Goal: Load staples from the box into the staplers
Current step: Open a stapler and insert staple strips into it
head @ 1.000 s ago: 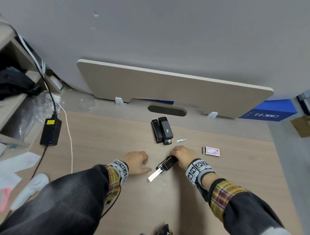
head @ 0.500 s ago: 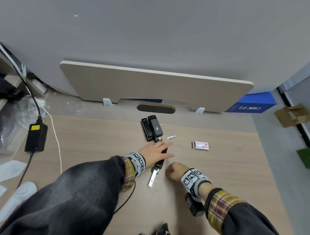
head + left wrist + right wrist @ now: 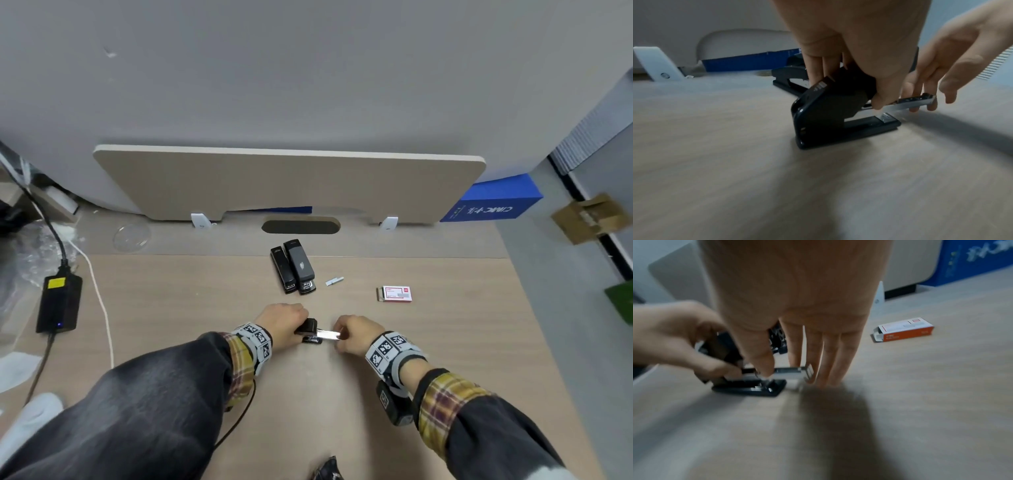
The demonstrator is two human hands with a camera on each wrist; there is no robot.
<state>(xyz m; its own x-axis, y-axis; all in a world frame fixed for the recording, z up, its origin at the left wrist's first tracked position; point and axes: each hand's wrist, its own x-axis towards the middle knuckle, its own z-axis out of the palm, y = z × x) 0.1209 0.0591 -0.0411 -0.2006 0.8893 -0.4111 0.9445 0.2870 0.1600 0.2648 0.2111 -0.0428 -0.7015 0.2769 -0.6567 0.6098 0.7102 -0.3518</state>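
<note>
My left hand (image 3: pixel 291 320) grips the body of a black stapler (image 3: pixel 308 331) standing on the wooden desk (image 3: pixel 191 301). Its metal staple tray (image 3: pixel 327 335) sticks out to the right, and my right hand (image 3: pixel 342 335) pinches its end. The left wrist view shows the stapler (image 3: pixel 828 113) upright on its base, with the tray (image 3: pixel 910 104) out. In the right wrist view my thumb (image 3: pixel 762 363) sits on the tray (image 3: pixel 791 371). Two more black staplers (image 3: pixel 293 265) lie side by side farther back. A loose staple strip (image 3: pixel 334 281) and the red-and-white staple box (image 3: pixel 395 294) lie to their right.
A beige divider panel (image 3: pixel 291 185) and a cable slot (image 3: pixel 300 226) line the desk's back. A black power adapter (image 3: pixel 58 305) with a white cable (image 3: pixel 99 301) lies at the left, a blue box (image 3: pixel 493 205) at the back right. The desk's right edge drops to the floor.
The stapler has turned so its tray points right instead of towards me. My left hand has taken hold of its body, and my right hand has moved onto the tray's end.
</note>
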